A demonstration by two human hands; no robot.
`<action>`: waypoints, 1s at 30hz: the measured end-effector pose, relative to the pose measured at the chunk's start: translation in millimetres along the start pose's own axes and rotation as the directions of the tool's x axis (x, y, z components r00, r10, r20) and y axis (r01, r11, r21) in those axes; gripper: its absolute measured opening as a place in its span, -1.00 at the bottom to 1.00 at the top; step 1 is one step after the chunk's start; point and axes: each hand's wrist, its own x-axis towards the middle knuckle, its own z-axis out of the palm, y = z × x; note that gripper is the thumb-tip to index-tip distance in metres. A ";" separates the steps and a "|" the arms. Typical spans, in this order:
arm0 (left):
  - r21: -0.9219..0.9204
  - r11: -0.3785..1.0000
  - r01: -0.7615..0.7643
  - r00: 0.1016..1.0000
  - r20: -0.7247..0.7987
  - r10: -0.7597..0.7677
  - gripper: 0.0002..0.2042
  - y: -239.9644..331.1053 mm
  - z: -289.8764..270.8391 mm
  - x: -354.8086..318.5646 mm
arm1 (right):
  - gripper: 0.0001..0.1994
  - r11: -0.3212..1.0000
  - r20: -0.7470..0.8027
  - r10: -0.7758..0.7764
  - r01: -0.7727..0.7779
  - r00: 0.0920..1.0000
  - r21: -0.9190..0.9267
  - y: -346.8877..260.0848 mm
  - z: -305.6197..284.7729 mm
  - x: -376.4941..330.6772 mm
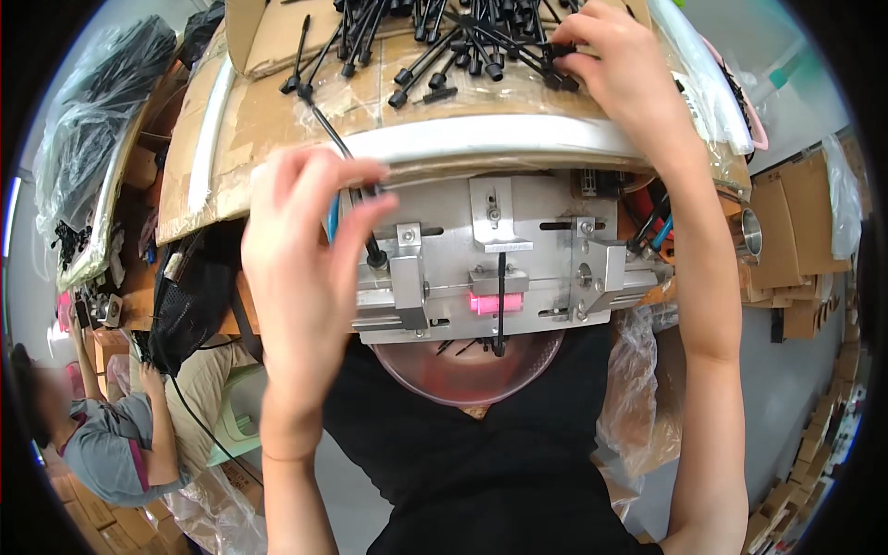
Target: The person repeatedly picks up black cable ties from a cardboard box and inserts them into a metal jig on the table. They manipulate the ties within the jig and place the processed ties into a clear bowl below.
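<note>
**Two hands at a metal jig, one on a black cable tie, one in the pile**

Head view: the left hand is raised in front of the metal jig, its fingers curled narrow and pinched around a long black cable tie. That tie runs from the far cardboard sheet down across the white table edge to the left block of the jig, where its lower end meets a dark round socket just beside the fingertips.

The right hand reaches far, onto the pile of black cable ties lying on the cardboard. Its fingers are bent close together and rest on the ties at the right end of the pile; whether they grip one I cannot tell.

On the jig, another black tie stands upright in the middle slot, above a glowing pink light. A clear pinkish bowl sits under the near edge of the jig, with a few black pieces inside.

Far left, clear bags of black parts lean by the table. At the lower left another person in a grey shirt sits well apart. Brown cardboard boxes stand to the right.
</note>
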 end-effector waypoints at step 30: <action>-0.019 1.000 -0.011 0.936 0.352 0.017 -0.40 39.1 24.8 -52.6 | -0.38 0.806 0.087 0.241 -0.250 0.967 0.536 -144.1 -16.3 -198.4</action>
